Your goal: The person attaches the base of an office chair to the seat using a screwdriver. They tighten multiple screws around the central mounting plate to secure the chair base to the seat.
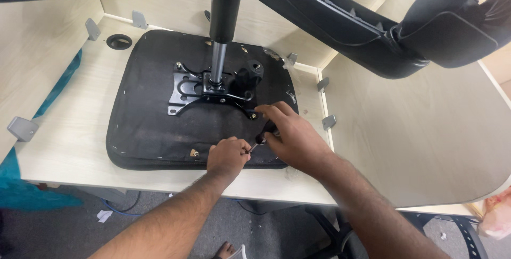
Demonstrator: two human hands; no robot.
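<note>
Black-handled, your small screwdriver (263, 134) lies slanted at the near right edge of the upturned black fabric seat cushion (149, 126). Your right hand (293, 139) grasps its handle; your left hand (228, 155) pinches the metal tip. Farther off, a black metal mounting plate (189, 93) carries a grey gas cylinder (218, 59), all on the pale wooden desk (415, 131).
</note>
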